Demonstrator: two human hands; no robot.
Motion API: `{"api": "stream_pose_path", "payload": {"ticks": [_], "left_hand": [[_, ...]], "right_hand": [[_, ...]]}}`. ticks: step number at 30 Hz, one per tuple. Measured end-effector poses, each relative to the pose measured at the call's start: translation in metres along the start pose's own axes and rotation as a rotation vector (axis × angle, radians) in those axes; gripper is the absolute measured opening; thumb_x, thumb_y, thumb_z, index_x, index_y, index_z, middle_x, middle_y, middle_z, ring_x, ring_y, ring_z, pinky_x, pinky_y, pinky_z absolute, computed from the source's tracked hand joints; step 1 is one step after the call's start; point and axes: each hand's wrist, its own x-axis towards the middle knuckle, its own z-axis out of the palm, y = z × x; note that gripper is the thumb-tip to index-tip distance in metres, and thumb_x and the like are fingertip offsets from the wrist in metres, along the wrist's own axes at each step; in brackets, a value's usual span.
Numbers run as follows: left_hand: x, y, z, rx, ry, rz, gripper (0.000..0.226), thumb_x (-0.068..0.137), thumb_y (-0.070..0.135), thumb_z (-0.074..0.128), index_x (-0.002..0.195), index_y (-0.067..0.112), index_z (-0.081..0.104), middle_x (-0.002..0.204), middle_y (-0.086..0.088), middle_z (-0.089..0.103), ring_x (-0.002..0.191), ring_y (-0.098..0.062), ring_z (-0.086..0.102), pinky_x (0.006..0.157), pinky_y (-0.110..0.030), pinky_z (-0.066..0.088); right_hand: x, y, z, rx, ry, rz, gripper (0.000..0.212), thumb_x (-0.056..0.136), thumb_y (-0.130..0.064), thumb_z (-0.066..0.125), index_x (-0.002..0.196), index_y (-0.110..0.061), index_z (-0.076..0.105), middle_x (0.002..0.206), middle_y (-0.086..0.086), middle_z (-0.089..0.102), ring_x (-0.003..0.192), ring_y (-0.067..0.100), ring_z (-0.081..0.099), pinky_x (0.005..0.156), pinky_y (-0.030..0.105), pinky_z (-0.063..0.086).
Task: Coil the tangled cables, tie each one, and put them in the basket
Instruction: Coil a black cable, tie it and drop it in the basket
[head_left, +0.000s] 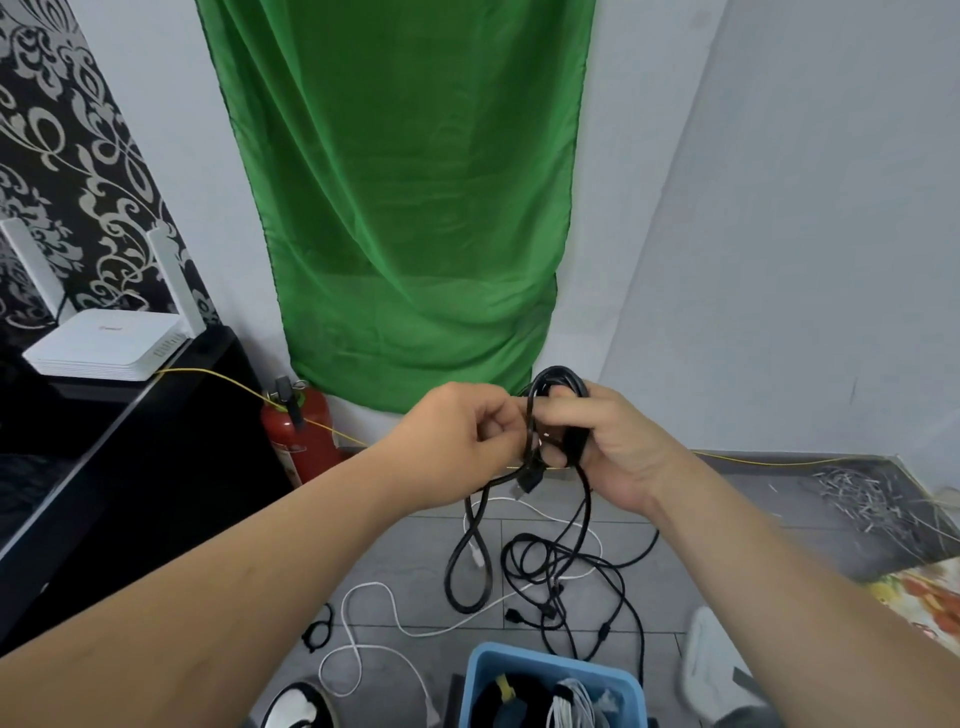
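Note:
My right hand (618, 447) grips a small coil of black cable (558, 387) held up at chest height. My left hand (462, 436) pinches a strand of that same cable at the coil's left side. The cable's loose tail and a plug hang down to a tangle of black cables (561, 571) on the grey floor. A white cable (363, 623) snakes across the floor to the left of the tangle. The blue basket (488, 670) stands at the bottom centre, with coiled black and white cables inside it.
A red fire extinguisher (301, 441) stands by the green curtain (405, 208). A black cabinet (130, 457) with a white router (104, 345) is at the left. A small black tie (318, 630) lies on the floor. Shoes flank the basket. A yellow cord runs along the wall.

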Motion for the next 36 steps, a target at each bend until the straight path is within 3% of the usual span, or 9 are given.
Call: {"api": "stream_pose_path", "payload": {"ticks": [4,8,13,20,22,25,31,34,36], "left_hand": [[-0.001,0.001,-0.001,-0.033,0.025,-0.068,0.015,0.096,0.016,0.068,0.084,0.008,0.063,0.063,-0.013,0.063,0.049,-0.012,0.043,0.048,-0.020,0.037],[0.000,-0.002,-0.015,-0.129,0.147,-0.181,0.012,0.101,0.013,0.059,0.090,0.011,0.063,0.075,-0.008,0.075,0.057,-0.009,0.065,0.057,-0.024,0.050],[0.000,-0.011,-0.039,-0.457,0.334,-0.319,0.011,0.105,0.008,0.052,0.096,0.004,0.057,0.073,-0.009,0.072,0.074,-0.029,0.075,0.063,-0.034,0.059],[-0.003,-0.001,-0.043,-0.731,0.123,-0.453,0.017,0.097,-0.002,0.057,0.086,0.010,0.051,0.063,-0.009,0.053,0.053,-0.022,0.062,0.075,-0.041,0.059],[-0.006,-0.002,-0.046,-0.652,0.088,-0.540,0.027,0.092,-0.005,0.060,0.080,0.014,0.046,0.054,-0.007,0.049,0.056,-0.025,0.063,0.062,-0.031,0.053],[-0.003,-0.007,-0.041,-0.605,0.244,-0.614,0.033,0.092,-0.001,0.066,0.075,0.017,0.043,0.057,-0.006,0.046,0.057,-0.027,0.061,0.039,-0.021,0.042],[0.006,-0.035,-0.078,-1.182,0.794,-0.631,0.009,0.103,0.003,0.052,0.111,0.008,0.052,0.077,-0.008,0.048,0.052,-0.019,0.068,0.050,-0.040,0.062],[-0.002,-0.055,-0.106,-1.079,0.916,-0.682,0.013,0.097,-0.004,0.049,0.096,0.008,0.053,0.068,-0.009,0.042,0.051,-0.018,0.049,0.044,-0.030,0.056],[-0.006,-0.059,-0.106,-0.832,0.863,-0.707,0.011,0.093,-0.003,0.053,0.092,0.008,0.053,0.056,-0.009,0.048,0.041,-0.021,0.052,0.043,-0.028,0.051]], "right_hand": [[0.005,-0.001,-0.002,-0.012,0.096,-0.008,0.049,0.080,0.008,0.074,0.069,-0.024,0.038,0.090,0.023,0.059,0.063,0.020,0.062,0.049,0.028,0.031],[0.009,0.003,-0.013,0.042,0.184,-0.011,0.047,0.084,0.013,0.068,0.068,-0.023,0.043,0.078,0.013,0.052,0.071,0.025,0.065,0.051,0.029,0.035],[0.005,0.003,-0.019,0.054,0.144,-0.049,0.042,0.087,0.019,0.061,0.073,-0.018,0.045,0.079,0.013,0.055,0.061,0.018,0.057,0.044,0.026,0.031],[0.010,0.015,0.000,-0.234,0.156,-0.004,0.035,0.064,0.002,0.070,0.060,-0.024,0.046,0.084,0.018,0.056,0.065,0.021,0.045,0.046,0.025,0.026],[0.014,0.017,-0.003,-0.272,0.232,-0.005,0.038,0.070,0.006,0.069,0.063,-0.022,0.045,0.081,0.014,0.049,0.070,0.023,0.044,0.047,0.025,0.025],[0.021,0.025,-0.005,-0.328,0.256,0.023,0.034,0.078,0.011,0.062,0.070,-0.018,0.046,0.073,0.009,0.041,0.060,0.019,0.043,0.048,0.026,0.025],[0.024,0.032,-0.030,-0.367,0.485,0.098,0.041,0.078,0.012,0.059,0.063,-0.021,0.040,0.053,-0.004,0.036,0.052,0.018,0.036,0.048,0.026,0.025],[0.018,0.035,-0.043,-0.386,0.614,0.124,0.032,0.074,0.007,0.060,0.064,-0.017,0.042,0.061,0.001,0.036,0.059,0.019,0.034,0.051,0.027,0.026],[0.015,0.036,-0.048,-0.397,0.673,0.109,0.032,0.074,0.006,0.060,0.064,-0.017,0.040,0.063,0.001,0.035,0.060,0.019,0.031,0.054,0.029,0.024]]}}
